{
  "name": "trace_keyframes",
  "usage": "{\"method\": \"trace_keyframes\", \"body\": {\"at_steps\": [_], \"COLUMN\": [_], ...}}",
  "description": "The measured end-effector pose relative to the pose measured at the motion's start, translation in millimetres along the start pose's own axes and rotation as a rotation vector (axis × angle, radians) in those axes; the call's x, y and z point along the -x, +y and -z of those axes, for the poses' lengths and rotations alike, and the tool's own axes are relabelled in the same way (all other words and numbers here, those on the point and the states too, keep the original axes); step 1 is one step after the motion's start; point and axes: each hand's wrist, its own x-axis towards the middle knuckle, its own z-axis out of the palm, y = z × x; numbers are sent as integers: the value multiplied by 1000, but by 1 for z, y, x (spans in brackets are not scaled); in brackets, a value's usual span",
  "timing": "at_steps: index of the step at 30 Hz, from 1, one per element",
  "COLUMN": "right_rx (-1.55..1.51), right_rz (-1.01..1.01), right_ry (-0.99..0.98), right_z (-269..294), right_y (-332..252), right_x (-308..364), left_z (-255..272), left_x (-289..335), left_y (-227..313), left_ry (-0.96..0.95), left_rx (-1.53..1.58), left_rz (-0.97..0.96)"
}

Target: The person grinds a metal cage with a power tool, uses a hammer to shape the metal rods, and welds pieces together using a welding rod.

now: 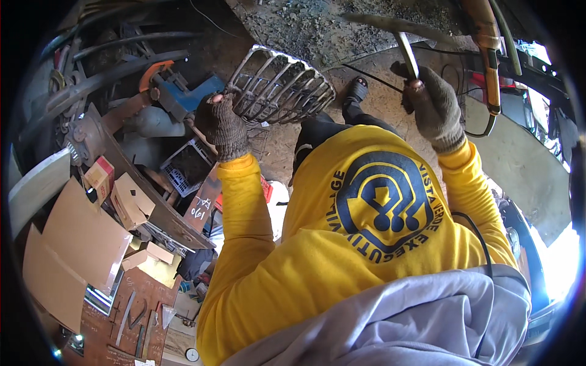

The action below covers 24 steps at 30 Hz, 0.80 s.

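- Ten o'clock: left hand [223, 127], gloved, fingers curled on the left side of a barred metal basket [297, 61], which lies toward twelve.
- Two o'clock: right hand [437, 111], gloved, fingers wrapped round the pale handle of a hammer [406, 55], its dark head at one.
- Farther out, eight to nine: brown cardboard [85, 235].
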Motion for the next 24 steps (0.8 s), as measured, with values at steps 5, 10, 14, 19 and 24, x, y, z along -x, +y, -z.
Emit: {"method": "trace_keyframes", "body": {"at_steps": [5, 10, 14, 19, 24], "right_rx": [62, 114, 117, 190, 216], "right_rz": [-47, 46, 34, 129, 124], "right_ry": [-10, -70, -45, -54, 65], "right_z": [-16, -24, -29, -33, -34], "right_y": [-23, -38, -43, -50, -50], "right_x": [14, 15, 13, 8, 7], "left_z": [-30, -42, -33, -55, -48], "left_x": [11, 17, 6, 24, 12], "left_y": [7, 11, 35, 2, 28], "left_ry": [150, 238, 251, 240, 209], "left_rx": [-29, 700, 1066, 160, 291], "left_rz": [-1, 686, 907, 133, 330]}}
